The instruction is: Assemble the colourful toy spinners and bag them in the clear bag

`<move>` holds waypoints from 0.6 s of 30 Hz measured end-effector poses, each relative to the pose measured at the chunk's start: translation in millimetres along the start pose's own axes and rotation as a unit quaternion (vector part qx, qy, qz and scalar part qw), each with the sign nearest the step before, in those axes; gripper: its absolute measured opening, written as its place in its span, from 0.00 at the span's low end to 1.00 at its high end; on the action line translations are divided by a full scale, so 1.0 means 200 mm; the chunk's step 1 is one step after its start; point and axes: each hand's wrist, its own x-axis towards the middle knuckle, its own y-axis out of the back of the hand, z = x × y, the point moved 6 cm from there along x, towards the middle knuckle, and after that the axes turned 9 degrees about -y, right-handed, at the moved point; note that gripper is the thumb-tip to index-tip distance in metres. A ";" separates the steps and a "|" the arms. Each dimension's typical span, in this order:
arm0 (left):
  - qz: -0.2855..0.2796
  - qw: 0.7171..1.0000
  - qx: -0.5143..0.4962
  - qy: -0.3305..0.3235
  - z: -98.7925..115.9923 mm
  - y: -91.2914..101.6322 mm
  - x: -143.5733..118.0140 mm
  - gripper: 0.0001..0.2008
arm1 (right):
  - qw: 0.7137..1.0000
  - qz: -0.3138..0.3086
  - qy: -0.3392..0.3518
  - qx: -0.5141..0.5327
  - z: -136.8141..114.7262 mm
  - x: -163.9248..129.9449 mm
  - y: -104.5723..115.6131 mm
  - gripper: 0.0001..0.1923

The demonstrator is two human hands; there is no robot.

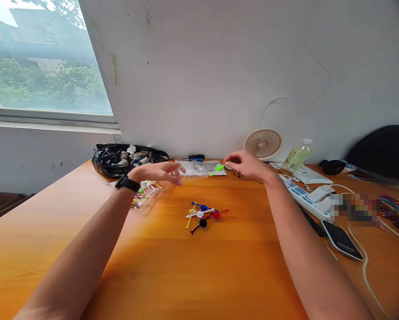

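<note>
My right hand [248,165] pinches one end of a bright green arrow spinner [219,167] above the back of the table. My left hand [161,171], with a black watch on its wrist, hovers at the back left, fingers curved and apart. Clear plastic [196,174] lies just beyond its fingertips; I cannot tell whether they touch it. Between my arms, a small pile of arrow spinners lies on the table: a white one [200,214], a black one [203,223], a red one [216,215], plus blue and yellow. Below my left hand sits a clear bag [149,198] of colourful small parts.
A black plastic bag [102,160] with rolls stands at the back left. Along the wall are a screwdriver [196,158] and a round fan [262,143]. To the right are a bottle [297,155], a power strip [301,195], a phone-like device [342,240] and cables.
</note>
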 end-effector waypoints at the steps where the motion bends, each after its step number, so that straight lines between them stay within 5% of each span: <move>1: 0.001 1.000 -0.015 0.008 0.00 0.00 0.00 0.35 | 0.999 0.035 0.008 0.034 0.00 0.00 0.03 0.23; 6: -0.011 0.990 -0.135 0.024 0.00 -0.03 -0.01 0.35 | 0.978 0.137 0.063 0.145 -0.07 -0.02 0.09 0.23; 11: -0.036 0.976 -0.206 -0.059 0.04 -0.07 0.02 0.28 | 0.978 0.055 0.092 0.177 -0.17 -0.04 0.02 0.21; 18: -0.056 0.964 -0.252 -0.069 0.06 -0.13 0.08 0.26 | 0.983 -0.046 0.122 0.130 -0.22 -0.05 -0.06 0.19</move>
